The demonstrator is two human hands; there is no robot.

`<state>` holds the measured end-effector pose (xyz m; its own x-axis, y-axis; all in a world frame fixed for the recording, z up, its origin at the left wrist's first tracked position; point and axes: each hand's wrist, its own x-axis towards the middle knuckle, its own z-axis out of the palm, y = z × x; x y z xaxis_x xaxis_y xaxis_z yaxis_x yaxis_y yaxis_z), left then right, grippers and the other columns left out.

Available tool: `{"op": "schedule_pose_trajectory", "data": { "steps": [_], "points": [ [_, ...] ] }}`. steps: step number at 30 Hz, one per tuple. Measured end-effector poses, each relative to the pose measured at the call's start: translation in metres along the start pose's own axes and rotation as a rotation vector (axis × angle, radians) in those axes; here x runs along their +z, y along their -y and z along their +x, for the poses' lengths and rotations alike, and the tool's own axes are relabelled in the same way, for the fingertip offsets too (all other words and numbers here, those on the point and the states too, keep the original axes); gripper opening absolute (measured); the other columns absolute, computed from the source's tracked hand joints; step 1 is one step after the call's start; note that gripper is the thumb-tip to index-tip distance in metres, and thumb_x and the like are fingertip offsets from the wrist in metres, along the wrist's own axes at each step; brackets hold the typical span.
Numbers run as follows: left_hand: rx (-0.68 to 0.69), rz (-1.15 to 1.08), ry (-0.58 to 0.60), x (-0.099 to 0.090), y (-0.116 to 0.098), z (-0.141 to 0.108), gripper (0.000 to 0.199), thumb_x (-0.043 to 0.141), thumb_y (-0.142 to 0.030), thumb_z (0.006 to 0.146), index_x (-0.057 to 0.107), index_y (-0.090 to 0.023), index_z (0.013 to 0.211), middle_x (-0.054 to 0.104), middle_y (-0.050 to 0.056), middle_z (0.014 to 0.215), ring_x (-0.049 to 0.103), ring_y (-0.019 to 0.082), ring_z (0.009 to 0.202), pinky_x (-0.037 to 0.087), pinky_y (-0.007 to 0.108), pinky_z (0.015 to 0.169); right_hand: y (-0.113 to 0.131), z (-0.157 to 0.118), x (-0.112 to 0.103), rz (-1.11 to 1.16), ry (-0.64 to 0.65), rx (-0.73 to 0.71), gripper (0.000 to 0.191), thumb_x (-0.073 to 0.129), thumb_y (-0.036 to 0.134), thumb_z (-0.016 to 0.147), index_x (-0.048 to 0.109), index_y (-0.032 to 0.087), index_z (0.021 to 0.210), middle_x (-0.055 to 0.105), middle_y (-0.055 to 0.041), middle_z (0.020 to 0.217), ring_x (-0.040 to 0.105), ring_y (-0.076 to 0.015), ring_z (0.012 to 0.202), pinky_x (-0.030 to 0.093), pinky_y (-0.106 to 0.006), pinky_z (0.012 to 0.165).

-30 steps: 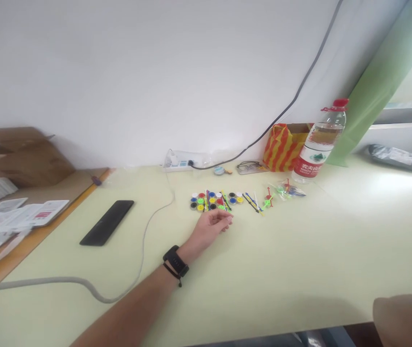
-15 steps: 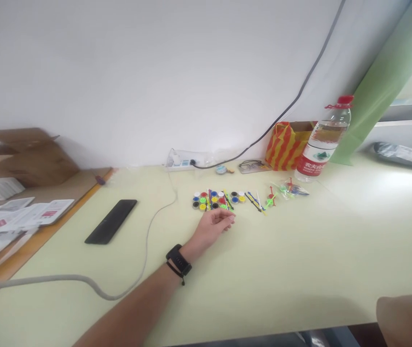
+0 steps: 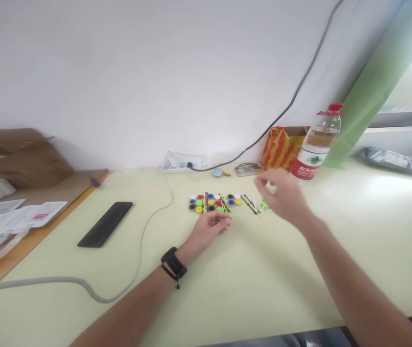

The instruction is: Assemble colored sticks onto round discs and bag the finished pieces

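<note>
My left hand (image 3: 209, 230), with a black watch (image 3: 174, 263) on its wrist, rests on the table with fingers curled and thumb against them. Whatever lies inside, if anything, is hidden. Just beyond it lie small round coloured discs (image 3: 211, 203) in rows. Thin coloured sticks (image 3: 224, 202) lie among them. My right hand (image 3: 281, 195) is raised over the small parts on the right, blurred by motion, its fingers bent. More thin sticks (image 3: 251, 205) and a green piece (image 3: 264, 206) show left of it. The hand covers the clear packet seen there earlier.
A black flat slab (image 3: 105, 224) and a grey cable (image 3: 139, 265) lie to the left. Along the wall are a power strip (image 3: 177, 166), glasses (image 3: 247, 168), a striped bag (image 3: 280, 147) and a large water bottle (image 3: 316, 144). Printed packets (image 3: 43, 213) and a cardboard box (image 3: 21, 156) occupy the far left.
My right hand has come in from the lower right edge and now hovers over the small parts at right. My left hand holds its pose. The whole view has shifted slightly.
</note>
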<state>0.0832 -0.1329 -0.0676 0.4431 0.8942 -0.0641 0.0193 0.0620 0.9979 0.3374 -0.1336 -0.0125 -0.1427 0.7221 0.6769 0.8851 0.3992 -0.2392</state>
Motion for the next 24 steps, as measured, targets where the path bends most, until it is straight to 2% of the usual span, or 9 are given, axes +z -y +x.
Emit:
{"op": "schedule_pose_trajectory", "data": {
  "steps": [2, 4, 7, 12, 17, 24],
  "points": [
    [-0.004, 0.000, 0.006, 0.000, 0.000, 0.000, 0.029, 0.077, -0.041, 0.082, 0.073, -0.016, 0.097, 0.069, 0.005, 0.087, 0.059, 0.012, 0.071, 0.046, 0.025, 0.067, -0.002, -0.009, 0.017, -0.088, 0.189, 0.057, 0.018, 0.059, 0.025, 0.097, 0.071, 0.018, 0.086, 0.069, -0.0067, 0.083, 0.062, -0.0226, 0.085, 0.048, -0.036, 0.077],
    [-0.001, 0.002, 0.012, 0.000, 0.000, 0.001, 0.030, 0.077, -0.041, 0.082, 0.073, -0.016, 0.097, 0.069, 0.005, 0.086, 0.059, 0.012, 0.071, 0.046, 0.025, 0.066, -0.006, -0.018, 0.034, -0.173, 0.383, 0.120, 0.017, 0.058, 0.022, 0.095, 0.072, 0.020, 0.086, 0.069, -0.0075, 0.083, 0.060, -0.0248, 0.087, 0.043, -0.035, 0.073],
    [0.013, 0.008, 0.008, 0.000, 0.001, 0.001, 0.030, 0.077, -0.041, 0.082, 0.074, -0.016, 0.097, 0.069, 0.005, 0.087, 0.060, 0.012, 0.072, 0.047, 0.025, 0.067, -0.012, -0.026, 0.048, -0.244, 0.485, 0.164, 0.015, 0.057, 0.019, 0.094, 0.071, 0.021, 0.088, 0.070, -0.0075, 0.090, 0.059, -0.0266, 0.094, 0.040, -0.036, 0.075],
    [0.010, 0.029, 0.010, -0.001, 0.000, 0.000, 0.031, 0.076, -0.043, 0.082, 0.074, -0.016, 0.098, 0.070, 0.006, 0.089, 0.061, 0.014, 0.074, 0.048, 0.027, 0.069, -0.019, -0.030, 0.052, -0.241, 0.449, 0.154, 0.015, 0.058, 0.014, 0.091, 0.067, 0.022, 0.082, 0.070, -0.0075, 0.088, 0.059, -0.0272, 0.094, 0.041, -0.038, 0.081],
    [0.008, 0.040, 0.003, 0.000, 0.000, 0.000, 0.032, 0.077, -0.044, 0.082, 0.074, -0.017, 0.097, 0.071, 0.006, 0.090, 0.062, 0.014, 0.074, 0.049, 0.027, 0.069, -0.029, -0.036, 0.057, -0.152, 0.366, 0.108, 0.020, 0.054, 0.010, 0.088, 0.059, 0.023, 0.074, 0.067, -0.0062, 0.079, 0.059, -0.0254, 0.082, 0.042, -0.043, 0.089],
    [0.010, 0.029, 0.004, 0.001, -0.003, -0.001, 0.033, 0.078, -0.046, 0.080, 0.075, -0.017, 0.094, 0.071, 0.006, 0.086, 0.062, 0.014, 0.073, 0.049, 0.028, 0.069, -0.028, -0.033, 0.052, 0.055, 0.210, 0.125, 0.009, 0.048, 0.018, 0.093, 0.054, 0.023, 0.088, 0.067, -0.0079, 0.090, 0.058, -0.0271, 0.090, 0.045, -0.040, 0.081]
  ]
}}
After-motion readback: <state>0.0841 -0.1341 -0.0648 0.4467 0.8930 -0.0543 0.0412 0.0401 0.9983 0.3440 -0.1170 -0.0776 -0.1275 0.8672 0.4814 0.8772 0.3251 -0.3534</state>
